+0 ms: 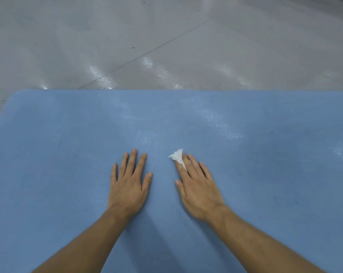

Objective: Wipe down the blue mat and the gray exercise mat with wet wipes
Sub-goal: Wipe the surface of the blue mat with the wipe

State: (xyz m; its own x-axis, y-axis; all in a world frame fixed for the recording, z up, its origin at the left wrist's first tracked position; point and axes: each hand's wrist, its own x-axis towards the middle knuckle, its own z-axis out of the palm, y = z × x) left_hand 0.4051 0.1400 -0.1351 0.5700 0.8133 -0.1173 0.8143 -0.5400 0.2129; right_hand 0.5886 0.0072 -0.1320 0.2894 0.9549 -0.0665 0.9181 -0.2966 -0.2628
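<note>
The blue mat (265, 184) fills the lower two thirds of the head view, with wet shiny streaks near its far edge. My left hand (129, 184) lies flat on it, fingers straight and spread. My right hand (198, 186) also lies flat, pressing a small crumpled white wet wipe (177, 156) against the mat. The wipe pokes out from under the fingertips, and a strip of it shows between the index and middle fingers. The gray exercise mat is out of view.
Beyond the mat's far edge lies a glossy gray floor (166, 40) with a dark seam line running diagonally and some bright reflections. The mat's far left corner (19, 95) is visible.
</note>
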